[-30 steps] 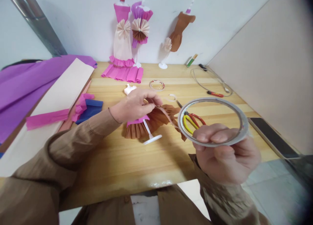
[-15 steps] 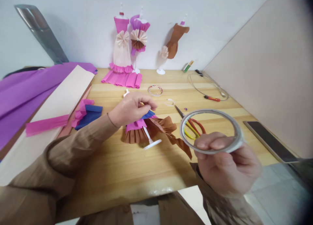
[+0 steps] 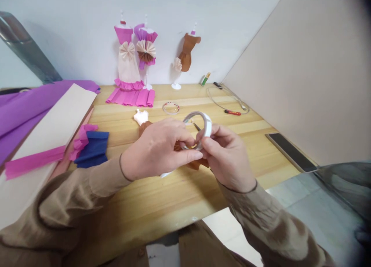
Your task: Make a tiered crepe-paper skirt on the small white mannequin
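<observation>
Holding a roll of tape (image 3: 207, 126) on edge above the table (image 3: 139, 209), centred where easily met by both hands. Pinching its rim with the right hand (image 3: 232, 157), thumb in front and fingers behind, presumably to steady the ring with its opening free. Curling the left hand (image 3: 160, 147) close against the lower rim, thumb stretched toward the right thumb; cannot tell about any tape caught between those fingertips. Hiding, under the left hand, most of a small white dress form (image 3: 141, 117), laid down on the wood, perhaps for easier access to its skirt. Showing brown paper (image 3: 199, 165) just below the roll, and through the ring a dark pointed tool tip (image 3: 197, 126). Having blue paper (image 3: 93, 147) and crumpled pink paper (image 3: 82, 139) near the left forearm, likely for quick reach. Farther off, having 3 dressed forms (image 3: 129, 68) upright by the wall, probably out of the way, and a phone (image 3: 292, 153) along the right edge.
</observation>
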A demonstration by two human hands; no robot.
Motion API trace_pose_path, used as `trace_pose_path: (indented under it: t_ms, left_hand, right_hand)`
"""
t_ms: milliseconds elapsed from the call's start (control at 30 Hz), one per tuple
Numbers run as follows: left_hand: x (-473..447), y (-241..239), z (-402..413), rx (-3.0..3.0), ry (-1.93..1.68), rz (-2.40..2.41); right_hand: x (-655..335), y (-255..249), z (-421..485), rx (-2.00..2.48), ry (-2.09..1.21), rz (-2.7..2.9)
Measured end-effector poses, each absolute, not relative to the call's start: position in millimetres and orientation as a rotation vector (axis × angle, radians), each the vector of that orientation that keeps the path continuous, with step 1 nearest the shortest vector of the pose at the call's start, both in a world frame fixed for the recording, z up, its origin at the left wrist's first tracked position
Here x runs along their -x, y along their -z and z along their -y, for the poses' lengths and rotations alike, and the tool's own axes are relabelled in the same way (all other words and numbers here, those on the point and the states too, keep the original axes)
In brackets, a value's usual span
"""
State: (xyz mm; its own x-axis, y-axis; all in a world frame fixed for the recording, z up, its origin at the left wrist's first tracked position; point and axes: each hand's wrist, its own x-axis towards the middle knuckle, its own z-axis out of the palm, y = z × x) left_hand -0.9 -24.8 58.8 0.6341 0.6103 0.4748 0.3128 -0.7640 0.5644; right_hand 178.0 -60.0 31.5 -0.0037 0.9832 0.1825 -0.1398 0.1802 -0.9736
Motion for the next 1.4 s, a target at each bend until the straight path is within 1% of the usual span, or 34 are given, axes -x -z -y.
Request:
trace_pose_path:
  t_ms: [100, 267, 533, 700, 767, 833, 900, 967, 1000, 1067, 1167, 1233, 1400]
  left_hand:
    - [-0.6, -57.1, 24.0, -2.397, -0.904, -0.786]
    - [0.0, -55.2, 20.2, -2.315, -0.919, -0.667]
    - [-6.5, -48.3, 22.8, -2.432, -0.903, -0.552]
    - [0.2, -46.2, 15.8, -2.368, -0.961, -0.628]
    - [5.9, -47.6, 9.8, -2.252, -1.072, -0.662]
    - [11.4, -49.2, 3.6, -2.11, -1.142, -0.659]
    - [15.3, -49.6, -1.6, -1.987, -1.133, -0.643]
    - [17.4, -48.3, -5.4, -1.886, -1.092, -0.633]
    - [18.0, -47.1, -6.9, -1.841, -1.083, -0.63]
    - [18.4, -44.4, -9.0, -1.771, -1.086, -0.619]
    - [18.5, -40.9, -10.7, -1.711, -1.116, -0.589]
    - [18.6, -38.7, -11.4, -1.686, -1.133, -0.57]
    - [17.4, -31.1, -12.9, -1.56, -1.175, -0.53]
  right_hand:
    - [-173.3, -35.8, 52.1, 0.924, -1.224, 1.253]
    - [-183.2, -42.3, 42.2, 0.787, -1.402, 1.498]
    - [-212.1, -35.8, 42.0, 0.832, -1.269, 1.745]
    - [-239.8, -40.6, 51.3, 0.783, -1.286, 1.875]
    - [-254.5, -31.5, 52.2, 0.976, -1.15, 1.692]
    - [-267.4, -11.6, 48.7, 1.385, -0.833, 1.49]
    - [-276.4, 14.4, 41.9, 1.72, -0.536, 1.576]
    - [-280.9, 38.1, 34.8, 1.903, -0.296, 1.76]
    - [-281.9, 46.9, 31.9, 1.956, -0.196, 1.824]
    - [-283.1, 57.1, 27.9, 2.031, -0.128, 1.912]
    - [-287.4, 59.1, 24.2, 2.063, -0.166, 1.996]
    - [-293.9, 58.3, 22.2, 2.023, -0.265, 1.981]
    - [-313.6, 50.9, 24.5, 1.725, -0.924, 1.714]
